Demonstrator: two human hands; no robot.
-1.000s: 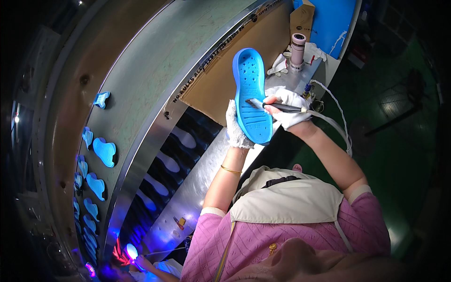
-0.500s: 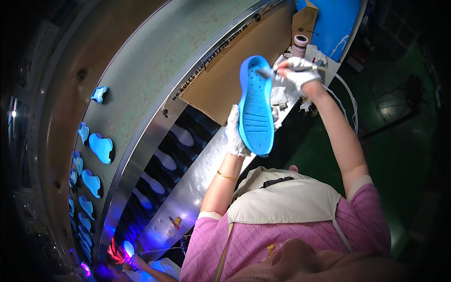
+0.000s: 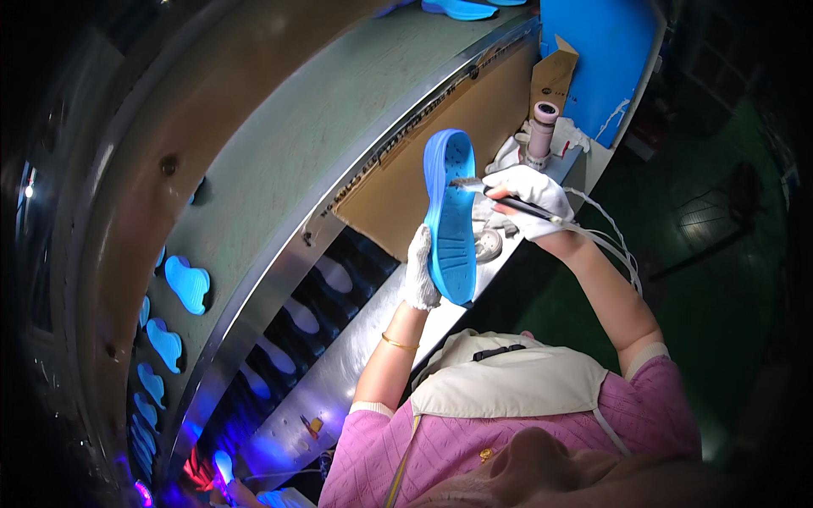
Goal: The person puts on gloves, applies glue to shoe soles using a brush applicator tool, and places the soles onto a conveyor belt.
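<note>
Left hand (image 3: 420, 273) grips 1 blue shoe sole (image 3: 453, 224); right hand (image 3: 535, 196) pinches a brush (image 3: 513, 202); tilting the sole could make bristles (image 3: 464, 183) skid.

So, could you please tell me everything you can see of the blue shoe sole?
The blue shoe sole looks like moulded foam or rubber. A raised rim surrounds its recessed inner face, which has small holes toward the far end and crosswise grooves toward the near end. It is held up lengthwise away from the person, tilted so the inner face turns rightward. The gloved left hand grips its left edge near the near end; the brush in the right hand meets or nearly meets the inner face.
</note>
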